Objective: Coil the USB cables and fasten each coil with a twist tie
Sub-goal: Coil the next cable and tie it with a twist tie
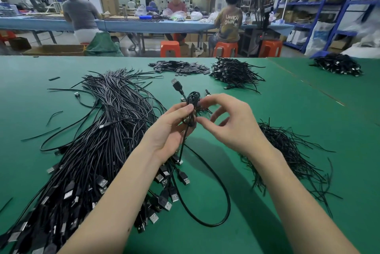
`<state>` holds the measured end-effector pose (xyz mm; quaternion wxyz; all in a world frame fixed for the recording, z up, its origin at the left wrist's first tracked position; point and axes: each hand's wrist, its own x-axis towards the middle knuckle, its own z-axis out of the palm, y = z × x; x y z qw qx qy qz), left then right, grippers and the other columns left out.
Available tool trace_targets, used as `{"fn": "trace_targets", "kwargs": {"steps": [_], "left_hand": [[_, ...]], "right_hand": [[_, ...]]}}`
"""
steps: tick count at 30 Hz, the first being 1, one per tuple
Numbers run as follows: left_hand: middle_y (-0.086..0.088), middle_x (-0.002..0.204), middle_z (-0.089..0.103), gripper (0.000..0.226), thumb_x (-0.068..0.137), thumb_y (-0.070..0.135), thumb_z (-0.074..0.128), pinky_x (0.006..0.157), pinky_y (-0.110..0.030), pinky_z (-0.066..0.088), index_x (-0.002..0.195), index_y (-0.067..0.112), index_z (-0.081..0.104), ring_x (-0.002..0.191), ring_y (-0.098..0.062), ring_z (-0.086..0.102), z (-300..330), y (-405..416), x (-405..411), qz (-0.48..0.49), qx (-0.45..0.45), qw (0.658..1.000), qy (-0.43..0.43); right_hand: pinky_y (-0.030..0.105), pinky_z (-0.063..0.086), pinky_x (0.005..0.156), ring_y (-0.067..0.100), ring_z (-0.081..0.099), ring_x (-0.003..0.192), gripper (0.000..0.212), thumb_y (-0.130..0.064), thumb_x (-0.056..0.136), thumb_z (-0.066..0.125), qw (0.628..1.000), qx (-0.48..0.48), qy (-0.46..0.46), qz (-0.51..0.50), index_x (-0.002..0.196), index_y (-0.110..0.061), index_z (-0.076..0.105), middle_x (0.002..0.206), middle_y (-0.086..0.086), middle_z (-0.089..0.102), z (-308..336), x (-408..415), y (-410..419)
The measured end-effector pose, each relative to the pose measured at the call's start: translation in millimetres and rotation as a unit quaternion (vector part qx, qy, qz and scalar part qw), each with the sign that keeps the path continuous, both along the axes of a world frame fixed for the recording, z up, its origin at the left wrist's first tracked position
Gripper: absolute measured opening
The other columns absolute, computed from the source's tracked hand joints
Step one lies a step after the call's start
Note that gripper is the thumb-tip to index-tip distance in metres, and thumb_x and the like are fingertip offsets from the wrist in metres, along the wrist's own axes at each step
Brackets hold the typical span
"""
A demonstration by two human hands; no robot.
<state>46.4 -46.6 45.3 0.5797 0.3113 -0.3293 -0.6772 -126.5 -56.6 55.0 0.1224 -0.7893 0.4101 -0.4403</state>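
Observation:
My left hand [173, 128] grips a small black coiled USB cable [192, 102] above the green table [267, 109]. The coil's USB plug [176, 84] sticks up and away from me, and a loose length of cable [207, 179] hangs down and loops on the table. My right hand [228, 119] pinches at the right side of the coil, where a thin black twist tie appears blurred between thumb and forefinger. A large pile of uncoiled black USB cables [98, 140] lies to the left. Loose black twist ties [287, 150] lie in a heap to the right.
A heap of coiled, tied cables [234, 72] sits at the far middle of the table, beside a spread of small dark flat pieces [181, 66]. Another cable heap [338, 64] lies far right. Other people sit at a blue bench beyond, with orange stools and blue shelving.

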Motion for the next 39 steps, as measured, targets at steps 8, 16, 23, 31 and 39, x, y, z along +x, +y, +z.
{"fn": "trace_targets", "kwargs": {"steps": [8, 16, 23, 31, 39], "left_hand": [[-0.003, 0.083, 0.069, 0.025, 0.07, 0.01, 0.074, 0.079, -0.026, 0.05, 0.092, 0.017, 0.064, 0.074, -0.014, 0.062, -5, -2, -2, 0.007, -0.036, 0.999, -0.005], [0.0, 0.079, 0.07, 0.023, 0.071, 0.012, 0.074, 0.066, -0.021, 0.054, 0.092, 0.016, 0.065, 0.067, -0.012, 0.061, -5, -1, -1, 0.004, -0.02, 1.0, -0.022], [0.002, 0.077, 0.071, 0.023, 0.071, 0.013, 0.074, 0.067, -0.023, 0.052, 0.09, 0.019, 0.063, 0.064, -0.01, 0.061, -5, -3, 2, 0.006, -0.011, 1.0, -0.009], [-0.004, 0.087, 0.07, 0.028, 0.069, 0.01, 0.075, 0.071, -0.022, 0.055, 0.095, 0.016, 0.066, 0.077, -0.015, 0.066, -8, -3, -3, 0.012, -0.035, 0.999, -0.006], [0.001, 0.08, 0.071, 0.026, 0.07, 0.014, 0.076, 0.065, -0.021, 0.052, 0.093, 0.017, 0.066, 0.067, -0.011, 0.062, -15, -8, 1, 0.038, -0.011, 0.999, -0.024]], "right_hand": [[0.018, 0.041, 0.048, 0.006, 0.055, 0.049, 0.015, -0.014, 0.089, 0.071, 0.955, 0.188, -0.228, 0.015, 0.075, -0.014, 0.077, 0.064, -0.007, 0.067, -5, 15, -1], [0.019, 0.047, 0.049, 0.013, 0.062, 0.056, 0.011, -0.027, 0.088, 0.076, 0.937, 0.289, -0.186, 0.058, 0.098, -0.023, 0.074, 0.084, -0.008, 0.071, 1, 4, 4], [0.028, 0.051, 0.061, 0.009, 0.062, 0.058, 0.007, -0.032, 0.09, 0.075, 0.995, -0.098, 0.005, -0.036, 0.089, -0.026, 0.079, 0.083, -0.016, 0.071, -9, 2, -1], [0.011, 0.033, 0.034, 0.004, 0.048, 0.045, 0.015, -0.013, 0.086, 0.067, 0.647, 0.574, -0.48, 0.147, 0.071, -0.009, 0.072, 0.066, -0.002, 0.057, -5, 15, 1], [0.019, 0.047, 0.053, 0.02, 0.065, 0.055, 0.004, -0.026, 0.089, 0.077, 0.982, 0.118, -0.145, 0.018, 0.091, -0.029, 0.075, 0.085, -0.012, 0.073, -19, 9, -2]]}}
